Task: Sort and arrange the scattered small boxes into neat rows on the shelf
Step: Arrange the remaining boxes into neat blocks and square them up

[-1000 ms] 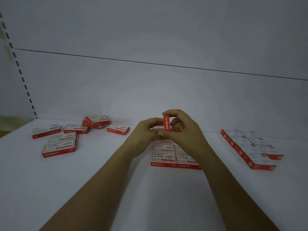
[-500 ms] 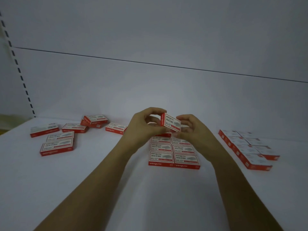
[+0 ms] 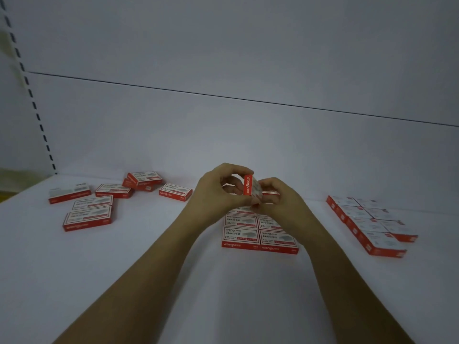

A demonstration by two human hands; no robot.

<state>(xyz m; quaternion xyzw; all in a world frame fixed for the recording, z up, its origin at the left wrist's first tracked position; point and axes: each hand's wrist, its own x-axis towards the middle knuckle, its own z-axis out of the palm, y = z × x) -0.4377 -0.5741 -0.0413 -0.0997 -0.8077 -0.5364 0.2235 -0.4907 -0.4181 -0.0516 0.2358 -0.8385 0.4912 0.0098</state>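
We pinch a box on end between our left hand and right hand, above the middle rows; loose boxes lie left on the shelf.

Scattered boxes left on shelf; neat block centre, held box above it; second block right.

Single head-worn wide-angle view. Looks forward and down onto white shelf; back wall fills upper half. Forearms enter from bottom edge; left hand and right hand meet on small box near frame centre, close to lens. Scattered boxes at left, centre rows, right rows all in frame.
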